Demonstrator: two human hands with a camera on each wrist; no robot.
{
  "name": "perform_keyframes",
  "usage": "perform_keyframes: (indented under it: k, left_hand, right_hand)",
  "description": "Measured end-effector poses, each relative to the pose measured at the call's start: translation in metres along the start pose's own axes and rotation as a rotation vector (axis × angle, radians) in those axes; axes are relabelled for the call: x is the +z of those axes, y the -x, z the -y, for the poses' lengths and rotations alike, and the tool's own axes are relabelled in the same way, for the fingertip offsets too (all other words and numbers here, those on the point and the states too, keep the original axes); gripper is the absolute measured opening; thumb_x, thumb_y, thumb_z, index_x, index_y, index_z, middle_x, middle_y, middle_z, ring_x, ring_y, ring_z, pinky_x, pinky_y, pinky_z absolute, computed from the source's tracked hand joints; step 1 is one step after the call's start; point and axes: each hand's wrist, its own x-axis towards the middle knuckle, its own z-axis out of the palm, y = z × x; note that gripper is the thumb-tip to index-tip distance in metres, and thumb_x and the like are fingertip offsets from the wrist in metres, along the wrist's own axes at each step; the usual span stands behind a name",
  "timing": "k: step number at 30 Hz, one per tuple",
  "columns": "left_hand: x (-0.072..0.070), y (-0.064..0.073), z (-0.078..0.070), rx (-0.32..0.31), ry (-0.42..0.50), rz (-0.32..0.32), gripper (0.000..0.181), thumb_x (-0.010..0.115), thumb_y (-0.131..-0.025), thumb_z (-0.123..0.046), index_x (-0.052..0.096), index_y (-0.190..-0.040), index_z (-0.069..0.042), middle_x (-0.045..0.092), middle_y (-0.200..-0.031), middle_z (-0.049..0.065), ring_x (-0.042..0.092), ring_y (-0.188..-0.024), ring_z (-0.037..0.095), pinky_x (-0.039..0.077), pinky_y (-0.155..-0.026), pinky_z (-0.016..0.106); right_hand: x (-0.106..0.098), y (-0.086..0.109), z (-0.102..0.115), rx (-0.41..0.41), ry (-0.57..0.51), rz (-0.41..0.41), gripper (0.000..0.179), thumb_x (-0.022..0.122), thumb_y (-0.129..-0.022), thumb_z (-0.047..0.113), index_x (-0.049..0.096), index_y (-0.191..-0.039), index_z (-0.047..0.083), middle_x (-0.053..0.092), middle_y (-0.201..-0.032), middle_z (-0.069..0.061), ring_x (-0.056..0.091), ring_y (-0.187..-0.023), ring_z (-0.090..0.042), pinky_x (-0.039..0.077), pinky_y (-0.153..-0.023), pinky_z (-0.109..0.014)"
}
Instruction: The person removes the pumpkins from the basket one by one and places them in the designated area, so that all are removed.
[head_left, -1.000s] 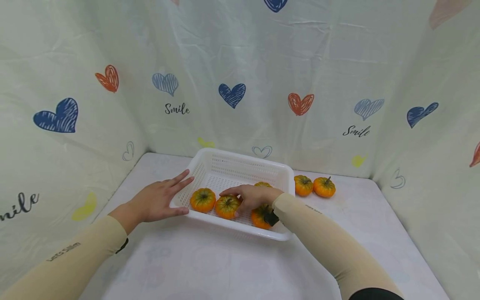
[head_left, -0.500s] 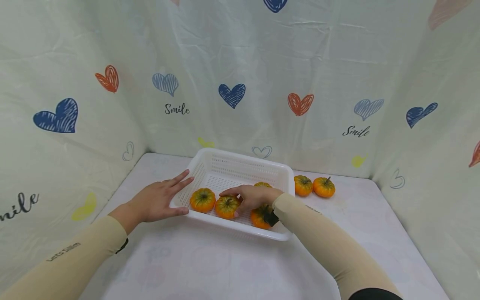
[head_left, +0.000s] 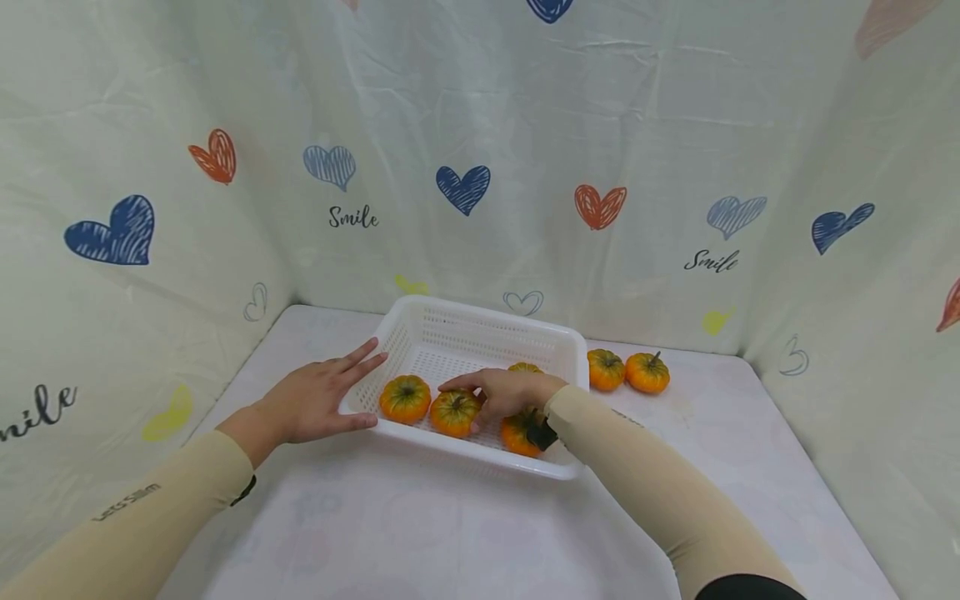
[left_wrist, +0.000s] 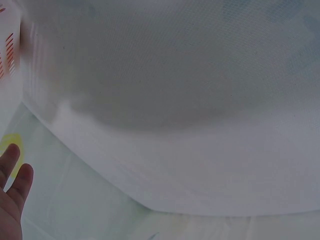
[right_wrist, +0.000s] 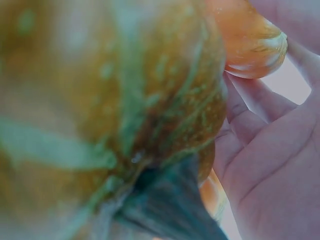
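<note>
In the head view a white slotted plastic basket (head_left: 480, 460) stands on the table with several small orange-and-green pumpkins in it. My right hand (head_left: 517, 392) reaches over its right side and grips the middle pumpkin (head_left: 453, 414) of the front row between thumb and fingers. Left of that one sits another pumpkin (head_left: 405, 399); a third pumpkin (head_left: 519, 433) lies under my right wrist. Up close in the right wrist view, a dark-stemmed pumpkin (right_wrist: 150, 75) covers much of the palm (right_wrist: 280, 165). My left hand (head_left: 318, 400) rests with straight, spread fingers against the basket's left rim.
Two more pumpkins, one (head_left: 606, 369) beside the basket's right wall and one (head_left: 648, 373) farther right, lie on the white table (head_left: 420, 533). Behind my right hand a pumpkin (head_left: 527, 367) is mostly hidden in the basket. A heart-printed curtain (head_left: 525, 108) hangs around the table.
</note>
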Motion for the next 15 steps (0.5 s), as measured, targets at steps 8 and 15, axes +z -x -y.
perform_keyframes:
  k: [8, 15]
  left_hand:
    - [0.0006, -0.0007, 0.0012, 0.000, -0.001, 0.004, 0.097, 0.043, -0.086, -0.081, 0.023, -0.160, -0.023, 0.011, -0.167, 0.004, 0.045, -0.136, 0.035, 0.040, -0.103, 0.061]
    - [-0.0005, -0.0005, -0.0001, -0.003, -0.005, 0.005, 0.097, 0.043, -0.085, -0.081, 0.024, -0.160, -0.022, 0.012, -0.167, 0.004, 0.045, -0.136, 0.035, 0.040, -0.103, 0.061]
  right_hand:
    - [-0.0014, 0.0011, 0.0024, 0.024, -0.031, 0.005, 0.070, 0.077, -0.087, 0.009, 0.052, -0.144, 0.040, 0.050, -0.141, 0.010, 0.054, -0.117, -0.018, 0.038, -0.109, -0.044]
    - [-0.0017, 0.0009, 0.0026, 0.021, -0.011, 0.001, 0.071, 0.077, -0.087, 0.008, 0.051, -0.144, 0.040, 0.051, -0.139, 0.010, 0.054, -0.114, -0.018, 0.041, -0.106, -0.041]
